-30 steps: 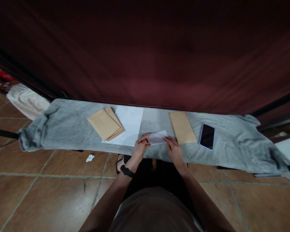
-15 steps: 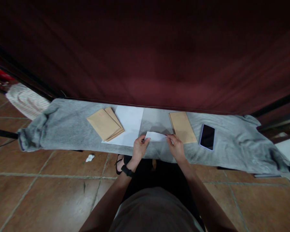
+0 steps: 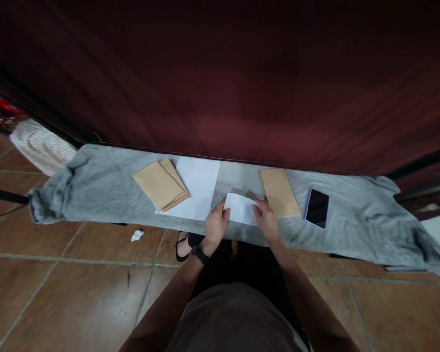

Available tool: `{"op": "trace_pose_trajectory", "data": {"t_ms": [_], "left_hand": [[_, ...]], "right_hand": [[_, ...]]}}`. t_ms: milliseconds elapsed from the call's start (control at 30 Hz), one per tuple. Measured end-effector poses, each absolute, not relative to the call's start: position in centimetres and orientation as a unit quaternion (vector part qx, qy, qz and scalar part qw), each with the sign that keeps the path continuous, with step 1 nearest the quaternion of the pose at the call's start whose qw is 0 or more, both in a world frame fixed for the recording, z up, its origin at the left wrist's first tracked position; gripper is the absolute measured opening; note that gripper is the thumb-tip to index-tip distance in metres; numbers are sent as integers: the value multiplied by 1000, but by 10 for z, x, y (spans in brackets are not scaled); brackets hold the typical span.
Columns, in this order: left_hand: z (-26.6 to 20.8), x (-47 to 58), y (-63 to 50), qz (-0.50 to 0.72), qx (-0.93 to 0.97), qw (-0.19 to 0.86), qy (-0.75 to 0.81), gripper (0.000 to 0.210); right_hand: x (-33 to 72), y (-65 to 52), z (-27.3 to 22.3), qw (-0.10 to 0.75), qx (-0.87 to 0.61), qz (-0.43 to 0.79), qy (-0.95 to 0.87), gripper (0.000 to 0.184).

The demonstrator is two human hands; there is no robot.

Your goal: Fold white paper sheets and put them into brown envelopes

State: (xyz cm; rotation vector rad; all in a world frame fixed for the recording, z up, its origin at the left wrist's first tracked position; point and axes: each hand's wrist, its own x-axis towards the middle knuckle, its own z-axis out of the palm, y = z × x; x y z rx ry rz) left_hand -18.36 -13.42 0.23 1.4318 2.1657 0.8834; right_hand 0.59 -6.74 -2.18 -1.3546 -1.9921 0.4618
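Between my two hands is a small white sheet of paper (image 3: 241, 209), bowed slightly and held above the grey cloth (image 3: 106, 195). My left hand (image 3: 217, 222) pinches its left edge, thumb on the near face. At the right edge, my right hand (image 3: 266, 220) grips it the same way. Brown envelopes (image 3: 159, 186) lie fanned to the left, partly over larger white paper (image 3: 201, 183). Another stack of brown envelopes (image 3: 280, 193) rests just beyond my right hand.
A phone (image 3: 317, 209) with a dark screen lies on the cloth at the right. Behind the narrow covered surface hangs a dark red curtain (image 3: 227, 112). A crumpled white scrap (image 3: 137, 235) is on the tiled floor (image 3: 95, 293).
The small white paper has tipped up, so more of its face shows. Both hands still hold its edges. The view has shifted slightly.
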Motion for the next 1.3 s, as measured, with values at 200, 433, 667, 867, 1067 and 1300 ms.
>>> {"op": "trace_pose_trajectory", "data": {"t_ms": [200, 433, 667, 867, 1067, 1300], "left_hand": [[-2, -181, -134, 288, 518, 180, 785, 53], [-11, -180, -134, 225, 532, 157, 801, 57], [-16, -181, -133, 223, 570, 114, 782, 44], [-15, -175, -146, 202, 656, 42, 726, 48], [-21, -158, -181, 184, 764, 78, 614, 61], [-22, -166, -194, 107, 779, 38, 617, 82]], "right_hand": [[4, -66, -32, 327, -520, 163, -772, 42], [2, -70, -38, 322, -511, 107, -790, 45], [-13, -105, -34, 262, -440, 129, -849, 44], [-22, -132, -35, 198, -418, 103, -881, 49], [-16, -141, -37, 158, -392, 82, -902, 63], [-9, -148, -42, 167, -410, 79, -893, 56]]}}
